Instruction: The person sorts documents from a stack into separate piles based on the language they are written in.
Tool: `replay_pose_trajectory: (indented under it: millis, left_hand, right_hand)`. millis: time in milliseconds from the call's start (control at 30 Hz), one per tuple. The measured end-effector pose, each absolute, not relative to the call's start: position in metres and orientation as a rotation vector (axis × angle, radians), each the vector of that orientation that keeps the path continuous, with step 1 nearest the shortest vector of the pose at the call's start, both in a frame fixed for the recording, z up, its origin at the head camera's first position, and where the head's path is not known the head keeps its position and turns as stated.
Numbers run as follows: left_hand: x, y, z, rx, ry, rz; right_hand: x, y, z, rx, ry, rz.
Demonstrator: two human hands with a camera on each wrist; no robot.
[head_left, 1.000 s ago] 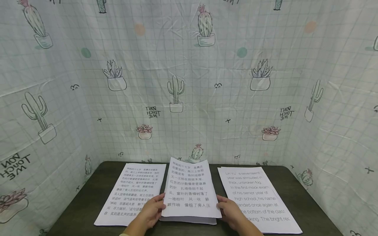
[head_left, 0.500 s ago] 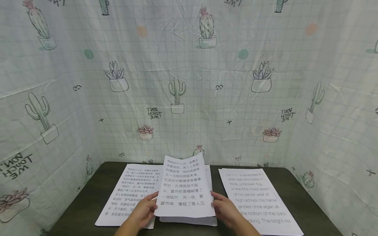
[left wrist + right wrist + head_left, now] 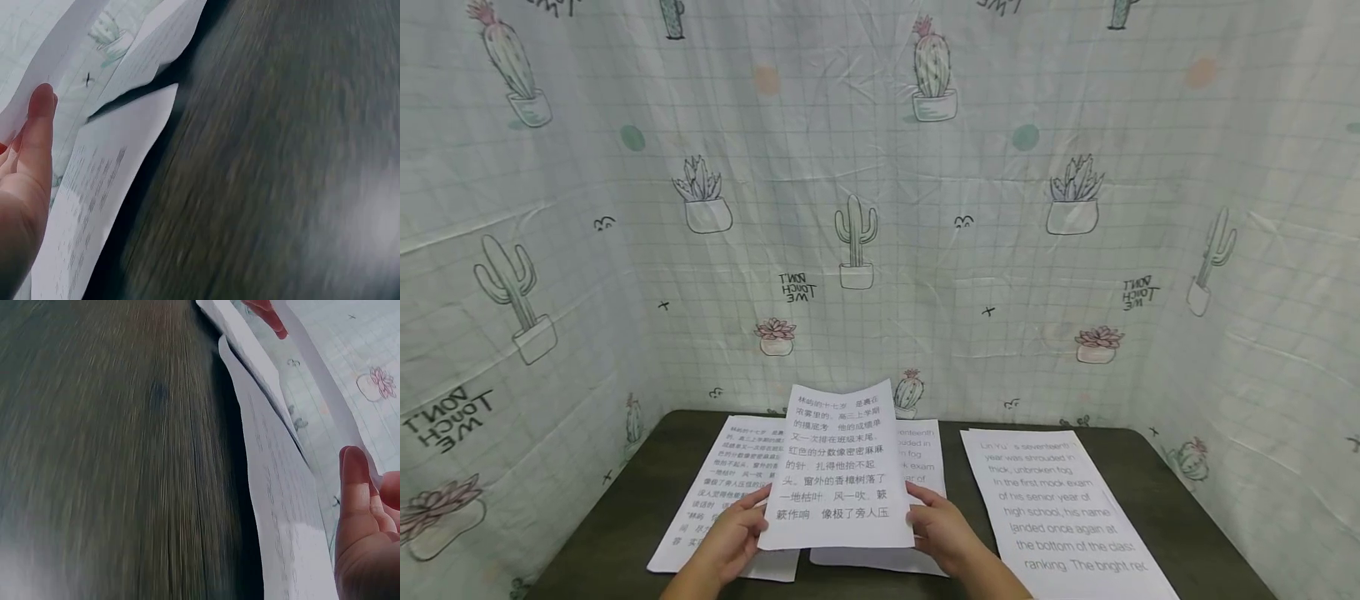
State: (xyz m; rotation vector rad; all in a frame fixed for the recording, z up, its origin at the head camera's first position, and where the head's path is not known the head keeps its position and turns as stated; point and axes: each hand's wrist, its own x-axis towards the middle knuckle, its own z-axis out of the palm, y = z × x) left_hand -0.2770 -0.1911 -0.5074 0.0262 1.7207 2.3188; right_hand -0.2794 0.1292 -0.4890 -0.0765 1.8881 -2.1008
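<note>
A printed sheet of paper [image 3: 835, 467] with large Chinese text is held up in the head view; whether it is one sheet or several cannot be told. My left hand [image 3: 730, 532] pinches its lower left edge, thumb in front. At the opposite edge my right hand [image 3: 946, 530] pinches it too; in the right wrist view the right fingers [image 3: 356, 494] lie beneath the paper. Below and behind it, the middle stack of papers [image 3: 922, 458] shows English text, partly covered. The left stack [image 3: 696, 521], with smaller Chinese print, is partly hidden by the held sheet and my left hand.
A right stack of papers [image 3: 1067, 508] with English text lies at the right of the dark wooden table [image 3: 602, 525]. Cactus-patterned cloth [image 3: 880, 208] hangs behind the table and along both sides.
Both hands have lifted the Chinese sheet off the middle stack and carried it left, partly over the left stack. English text on the middle stack has come into view.
</note>
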Motion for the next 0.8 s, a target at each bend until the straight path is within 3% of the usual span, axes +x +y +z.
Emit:
replay_pose_trajectory:
  millis: [800]
  left_hand:
    - [-0.265, -0.245, -0.501, -0.211, 1.880, 2.367]
  right_hand:
    - [-0.283, 0.064, -0.483, -0.114, 1.878, -2.048]
